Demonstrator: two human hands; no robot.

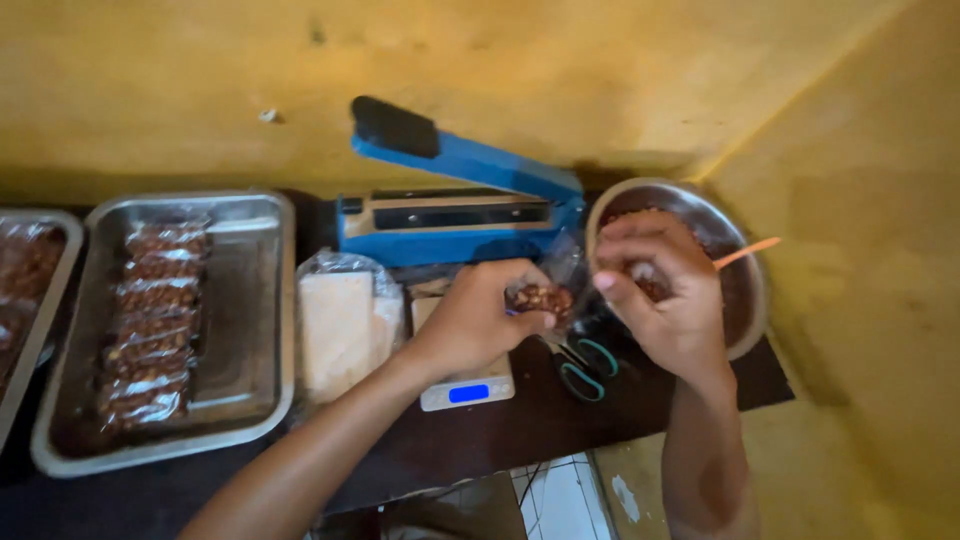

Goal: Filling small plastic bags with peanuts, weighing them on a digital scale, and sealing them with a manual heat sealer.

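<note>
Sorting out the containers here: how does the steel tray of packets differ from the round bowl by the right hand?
The steel tray is rectangular and shallow; the round bowl is deeper. The tray holds a column of sealed packets; the bowl holds loose brown food with an orange handle sticking out. The tray sits untouched at the left; the right hand is over the bowl. Both are shiny metal.

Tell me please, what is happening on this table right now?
A person is filling a small clear bag with nuts. The left hand holds the bag above a small digital scale, and the right hand works at its opening, beside a metal bowl of nuts. Behind stands a blue heat sealer with its arm raised. A metal tray on the left holds a row of packed bags. Scissors lie by the scale.
</note>
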